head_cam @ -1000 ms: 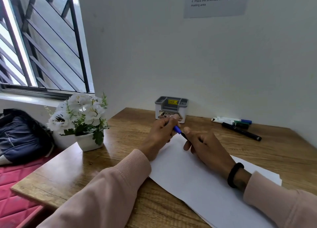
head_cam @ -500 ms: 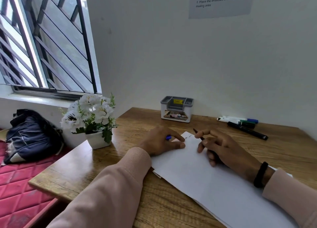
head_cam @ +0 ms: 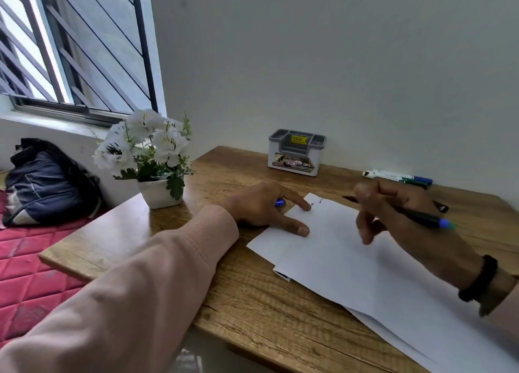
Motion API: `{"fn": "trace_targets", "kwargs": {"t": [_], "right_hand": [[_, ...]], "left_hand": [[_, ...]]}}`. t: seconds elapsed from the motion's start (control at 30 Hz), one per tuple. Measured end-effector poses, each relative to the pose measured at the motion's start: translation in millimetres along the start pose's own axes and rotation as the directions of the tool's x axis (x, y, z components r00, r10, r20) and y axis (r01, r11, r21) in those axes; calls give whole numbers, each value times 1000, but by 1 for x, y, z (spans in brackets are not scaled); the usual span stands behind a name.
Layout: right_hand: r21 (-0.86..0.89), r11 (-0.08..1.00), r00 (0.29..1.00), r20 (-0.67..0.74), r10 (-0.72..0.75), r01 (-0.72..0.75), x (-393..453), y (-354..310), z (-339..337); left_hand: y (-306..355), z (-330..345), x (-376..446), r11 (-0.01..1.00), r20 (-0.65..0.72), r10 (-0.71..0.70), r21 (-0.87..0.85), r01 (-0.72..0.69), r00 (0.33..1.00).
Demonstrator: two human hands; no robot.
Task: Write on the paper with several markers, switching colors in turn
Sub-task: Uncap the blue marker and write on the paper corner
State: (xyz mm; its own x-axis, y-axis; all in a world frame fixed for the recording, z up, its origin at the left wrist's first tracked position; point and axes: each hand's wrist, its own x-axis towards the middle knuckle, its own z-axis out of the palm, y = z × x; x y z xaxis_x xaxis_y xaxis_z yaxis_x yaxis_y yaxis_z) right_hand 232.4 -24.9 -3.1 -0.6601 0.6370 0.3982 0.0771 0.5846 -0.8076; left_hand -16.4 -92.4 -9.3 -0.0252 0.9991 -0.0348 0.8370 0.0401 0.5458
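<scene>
Marker [head_cam: 415, 218] gripped in right hand [head_cam: 398, 218]

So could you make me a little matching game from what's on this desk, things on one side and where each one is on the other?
Things:
1. blue cap
2. flower pot
3. grey organiser
4. black marker

Places:
A. against the wall at the back of the desk
B. in the right hand
C. tucked under the left hand
D. at the desk's left corner, near the window

Pairs: 1-C, 2-D, 3-A, 4-B
</scene>
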Motion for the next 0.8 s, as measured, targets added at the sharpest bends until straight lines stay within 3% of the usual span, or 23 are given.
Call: {"fn": "trace_targets", "kwargs": {"t": [0.07, 0.17, 0.4, 0.63, 0.8], "right_hand": [[173, 984, 993, 116, 21, -41, -3, -25, 21], [196, 972, 942, 330, 59, -130, -7, -37, 47], [199, 949, 930, 325, 171, -244, -14, -15, 63], [160, 969, 928, 352, 123, -189, -12, -16, 61], [94, 985, 952, 285, 114, -147, -14, -17, 64]], "left_hand": [[0, 1, 1, 1000, -7, 23, 1, -23, 1000], [-5, 0, 5, 998, -32, 55, 40, -54, 998], [-6, -8, -4, 973, 64, 178, 136, -185, 982], [-5, -13, -41, 967, 128, 198, 137, -215, 972], [-4, -1, -74, 972, 4, 222, 81, -222, 975]]}}
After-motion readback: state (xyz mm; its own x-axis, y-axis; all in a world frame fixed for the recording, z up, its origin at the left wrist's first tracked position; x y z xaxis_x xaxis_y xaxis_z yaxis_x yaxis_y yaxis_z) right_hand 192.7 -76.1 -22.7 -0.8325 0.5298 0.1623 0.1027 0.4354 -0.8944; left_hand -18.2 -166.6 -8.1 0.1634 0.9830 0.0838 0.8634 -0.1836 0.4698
